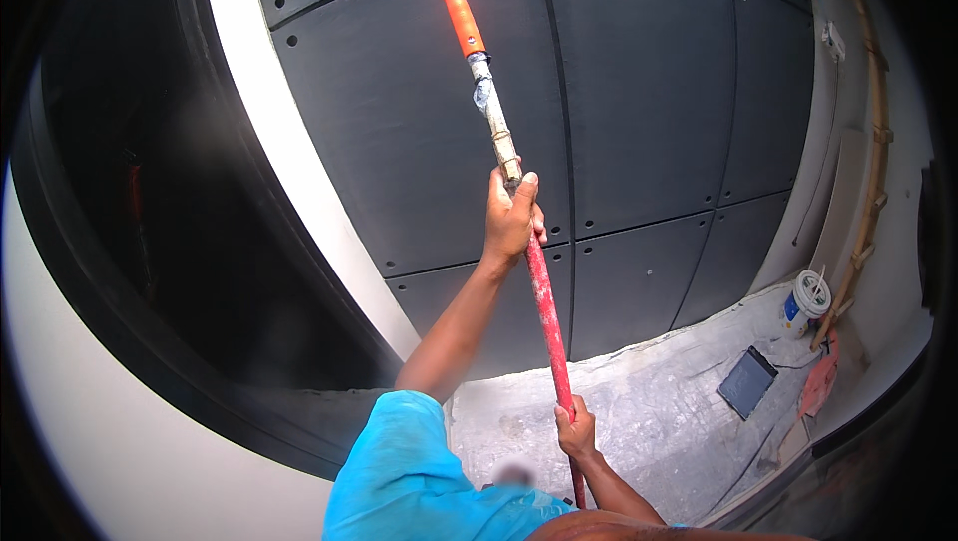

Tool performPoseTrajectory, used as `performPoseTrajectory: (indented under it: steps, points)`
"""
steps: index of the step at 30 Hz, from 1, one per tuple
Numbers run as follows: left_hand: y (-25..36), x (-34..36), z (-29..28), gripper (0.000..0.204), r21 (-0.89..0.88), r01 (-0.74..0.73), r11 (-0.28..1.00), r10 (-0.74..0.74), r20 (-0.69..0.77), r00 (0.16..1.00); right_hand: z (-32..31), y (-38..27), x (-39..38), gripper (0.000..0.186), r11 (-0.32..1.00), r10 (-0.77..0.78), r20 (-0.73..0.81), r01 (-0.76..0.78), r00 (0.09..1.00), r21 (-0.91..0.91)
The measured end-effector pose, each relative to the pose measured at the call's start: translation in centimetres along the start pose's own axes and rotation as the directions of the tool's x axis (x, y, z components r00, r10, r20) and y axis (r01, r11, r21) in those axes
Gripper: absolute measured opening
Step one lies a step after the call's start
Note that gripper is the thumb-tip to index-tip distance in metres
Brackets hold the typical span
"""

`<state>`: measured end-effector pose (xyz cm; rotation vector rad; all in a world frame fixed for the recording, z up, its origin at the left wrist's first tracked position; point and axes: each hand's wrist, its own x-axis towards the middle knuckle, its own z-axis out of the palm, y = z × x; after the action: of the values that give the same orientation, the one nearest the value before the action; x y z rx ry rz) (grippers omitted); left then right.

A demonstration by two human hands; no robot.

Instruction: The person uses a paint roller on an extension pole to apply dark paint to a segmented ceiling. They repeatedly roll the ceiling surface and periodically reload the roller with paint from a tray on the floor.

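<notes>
A long red pole (pixel 547 311), scuffed with white, is raised in front of me. Lashed to its upper end is a paint-spattered pale shaft (pixel 499 127) with an orange roller handle (pixel 459 12); the roller head is out of view past the top edge. My left hand (pixel 514 212) is closed round the upper pole, just below the pale shaft. Lower down, my right hand (pixel 577 429) grips the red pole. The roller's wire frame stands against a dark grey panelled wall (pixel 649 122) with grooves and round holes.
A plastic floor sheet (pixel 639 441) lies along the wall. At the right are a white bucket (pixel 803 306), a black tray (pixel 745 381) and a wooden ladder (pixel 876 142) leaning on the side wall. At the left is a dark glossy opening (pixel 150 192) with a white surround.
</notes>
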<state>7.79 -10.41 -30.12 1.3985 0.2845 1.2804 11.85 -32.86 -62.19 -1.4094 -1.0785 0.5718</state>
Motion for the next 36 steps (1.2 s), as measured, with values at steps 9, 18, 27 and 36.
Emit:
performPoseTrajectory:
  steps: [9, 18, 27, 36]
  points:
    - [-0.9, 1.2, -6.9, 0.041, -0.017, 0.012, 1.0, -0.012, 0.024, 1.0, 6.0, -0.6, 1.0, 0.025, 0.996, -0.046, -0.059, 0.042, 0.997, -0.073]
    - [-0.5, 2.9, -10.1, 0.043, -0.028, -0.007, 1.0, 0.009, 0.068, 0.998, 9.2, -1.6, 2.1, 0.023, 0.994, -0.081, -0.108, 0.073, 0.991, -0.083]
    - [-0.3, 3.8, -10.3, 0.042, -0.046, -0.003, 0.999, 0.007, 0.082, 0.997, 9.4, -1.4, 3.4, 0.024, 0.989, -0.024, -0.092, 0.01, 0.995, -0.15]
    - [1.8, 6.4, -10.5, 0.043, -0.038, -0.052, 0.998, 0.056, 0.104, 0.993, 9.8, -3.8, 5.9, 0.022, 0.99, -0.11, -0.119, 0.098, 0.987, -0.103]
